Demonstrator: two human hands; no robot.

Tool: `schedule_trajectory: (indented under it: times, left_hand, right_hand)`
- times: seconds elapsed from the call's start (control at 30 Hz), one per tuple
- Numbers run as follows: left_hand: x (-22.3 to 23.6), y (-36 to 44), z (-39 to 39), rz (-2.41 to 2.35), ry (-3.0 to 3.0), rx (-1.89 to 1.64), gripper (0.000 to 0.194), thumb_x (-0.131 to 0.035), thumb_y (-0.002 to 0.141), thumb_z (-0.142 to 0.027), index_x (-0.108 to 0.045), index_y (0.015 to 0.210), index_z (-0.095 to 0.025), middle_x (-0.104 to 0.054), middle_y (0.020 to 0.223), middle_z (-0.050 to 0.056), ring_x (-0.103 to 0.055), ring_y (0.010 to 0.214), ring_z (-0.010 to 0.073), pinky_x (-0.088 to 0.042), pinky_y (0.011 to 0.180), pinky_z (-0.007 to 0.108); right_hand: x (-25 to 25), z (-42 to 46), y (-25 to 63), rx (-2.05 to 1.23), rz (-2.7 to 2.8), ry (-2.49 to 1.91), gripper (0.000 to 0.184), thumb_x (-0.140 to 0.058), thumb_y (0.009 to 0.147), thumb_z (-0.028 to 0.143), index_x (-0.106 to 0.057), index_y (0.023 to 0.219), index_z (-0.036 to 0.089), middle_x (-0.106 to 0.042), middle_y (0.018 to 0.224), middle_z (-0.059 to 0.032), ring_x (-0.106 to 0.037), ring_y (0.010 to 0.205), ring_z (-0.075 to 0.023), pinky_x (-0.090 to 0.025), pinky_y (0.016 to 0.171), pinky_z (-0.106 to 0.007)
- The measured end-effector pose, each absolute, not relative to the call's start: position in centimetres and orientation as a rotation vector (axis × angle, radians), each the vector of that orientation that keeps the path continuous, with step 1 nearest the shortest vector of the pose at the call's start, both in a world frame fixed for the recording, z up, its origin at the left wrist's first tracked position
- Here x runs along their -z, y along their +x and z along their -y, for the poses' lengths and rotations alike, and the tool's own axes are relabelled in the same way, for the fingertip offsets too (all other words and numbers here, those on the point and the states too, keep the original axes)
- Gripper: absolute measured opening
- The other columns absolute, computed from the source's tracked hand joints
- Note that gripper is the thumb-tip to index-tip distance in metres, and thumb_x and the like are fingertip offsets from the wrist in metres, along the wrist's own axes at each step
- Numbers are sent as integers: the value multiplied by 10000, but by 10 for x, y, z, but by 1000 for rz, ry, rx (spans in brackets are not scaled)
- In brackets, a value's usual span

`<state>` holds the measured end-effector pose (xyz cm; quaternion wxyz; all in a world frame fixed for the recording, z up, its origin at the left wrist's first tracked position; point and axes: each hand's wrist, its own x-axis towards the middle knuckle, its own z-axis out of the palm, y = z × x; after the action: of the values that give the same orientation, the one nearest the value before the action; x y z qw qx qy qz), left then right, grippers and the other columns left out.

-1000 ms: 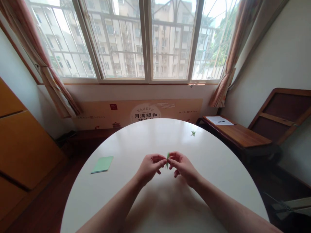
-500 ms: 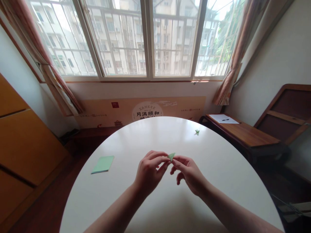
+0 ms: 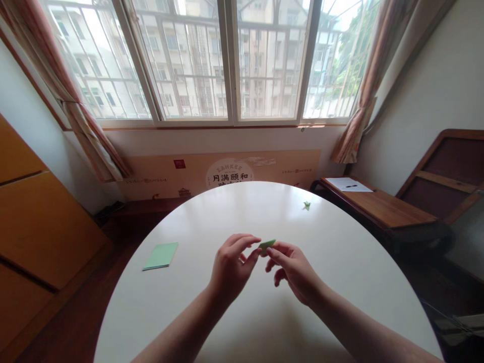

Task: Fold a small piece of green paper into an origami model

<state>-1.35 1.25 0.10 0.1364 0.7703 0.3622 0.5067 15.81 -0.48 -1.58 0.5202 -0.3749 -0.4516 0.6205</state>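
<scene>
Between my hands, above the table, is a small folded piece of green paper (image 3: 267, 245). My right hand (image 3: 297, 269) pinches its right side between thumb and index finger, the other fingers curled below. The thumb and fingertips of my left hand (image 3: 232, 262) close around its left edge. Part of the paper hides behind my right thumb. A stack of light green square paper sheets (image 3: 161, 255) lies on the left of the table. Near the far right edge sits a small green folded paper figure (image 3: 307, 205).
The round white table (image 3: 242, 212) fills the middle of the view. At the right stands a low wooden bench (image 3: 393, 209) with a white sheet (image 3: 342, 185) and a dark pen on it. A tall orange cabinet (image 3: 41, 237) is at the left, below curtained windows.
The folded paper has turned from edge-on to a triangle, then to a flatter, wider shape facing me. My left fingers have lifted slightly from its top. The camera view has shifted slightly.
</scene>
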Motion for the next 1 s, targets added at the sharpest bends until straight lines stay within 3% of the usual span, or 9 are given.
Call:
schedule_trajectory:
  times: [0.47,0.6,0.77,1.0]
  left_hand:
    - [-4,-12,-9,-998,2241,-1496,97,-673,850,-126,-757,851,-173,-727,859,77,-678,749,171,-534,508,204]
    - [-7,-10,-8,-1050,2019,-1339,71,-700,835,-198,-759,817,-163,-719,768,63,-643,658,155,-509,494,211]
    - [-11,-11,-11,-911,1400,-1011,231,-778,767,-357,-745,785,-130,-641,618,26,-535,516,107,-435,387,171]
    - [-14,-14,-16,-825,1151,-805,280,-837,688,-364,-704,687,-117,-569,575,6,-468,485,77,-361,336,132]
  right_hand:
    - [19,4,158,-1410,1133,-888,241,-762,800,391,-757,876,163,-694,868,-77,-595,645,-145,-451,386,-184]
    - [18,3,159,-1379,1150,-861,248,-770,804,407,-738,843,164,-651,750,-41,-585,648,-144,-471,414,-189]
    - [12,5,163,-1400,1231,-808,275,-753,830,426,-724,841,153,-661,725,-46,-582,642,-143,-479,429,-196]
    - [8,5,169,-1482,1310,-744,264,-758,828,406,-709,809,147,-656,693,-39,-579,613,-139,-471,429,-200]
